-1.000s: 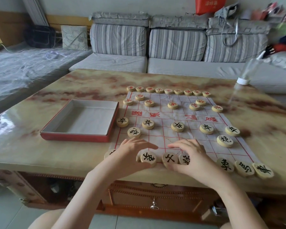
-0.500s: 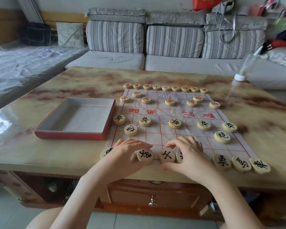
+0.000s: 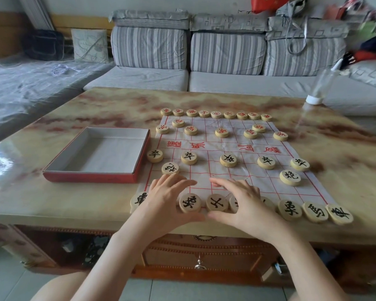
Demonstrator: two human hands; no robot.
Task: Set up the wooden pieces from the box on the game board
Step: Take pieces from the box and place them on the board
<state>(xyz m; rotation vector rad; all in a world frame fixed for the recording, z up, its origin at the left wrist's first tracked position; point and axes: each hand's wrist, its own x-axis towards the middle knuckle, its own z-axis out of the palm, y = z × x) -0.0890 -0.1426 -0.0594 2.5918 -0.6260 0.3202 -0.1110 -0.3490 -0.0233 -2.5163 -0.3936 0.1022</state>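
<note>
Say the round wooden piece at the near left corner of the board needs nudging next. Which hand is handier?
Probably left. The left hand overlaps that round wooden corner piece; the right hand sits mid-row, with black-lettered wooden discs between.

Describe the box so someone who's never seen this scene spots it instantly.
Start at the marbled table, then the paper board on it. The box sits just left of the board: a shallow open tray, red outside, white inside, empty. Everything else near it is a round wooden disc.
</note>
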